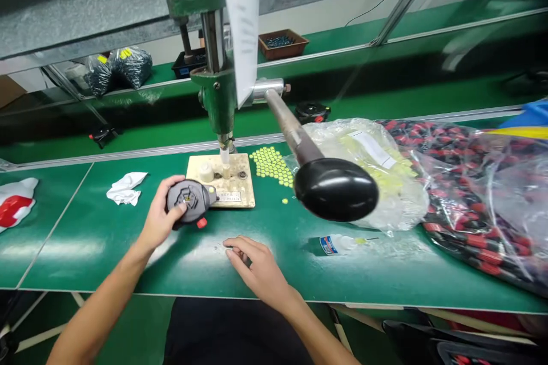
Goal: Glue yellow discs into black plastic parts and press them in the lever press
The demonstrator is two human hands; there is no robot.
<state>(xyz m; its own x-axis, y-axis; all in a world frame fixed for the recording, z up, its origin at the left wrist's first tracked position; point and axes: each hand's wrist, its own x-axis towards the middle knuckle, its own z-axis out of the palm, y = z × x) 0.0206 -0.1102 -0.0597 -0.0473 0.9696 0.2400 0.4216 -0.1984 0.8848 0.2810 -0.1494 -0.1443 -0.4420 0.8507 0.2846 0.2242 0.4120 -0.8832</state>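
Note:
My left hand grips a round black plastic case with a red tab at its lower edge. The thumb lies across the face of the case, near its recessed centre. The case's right end sits over the front of the pale base plate of a green hand press. Low over the green table, my right hand has its thumb and forefinger brought together. Whether anything small is between these fingertips I cannot make out. The press's lever with its black knob reaches out to the right.
Many small yellow-green discs lie right of the press. Beyond the knob are a clear bag and a large bag of black-and-red parts. A small bottle lies on its side. A white cloth is at left.

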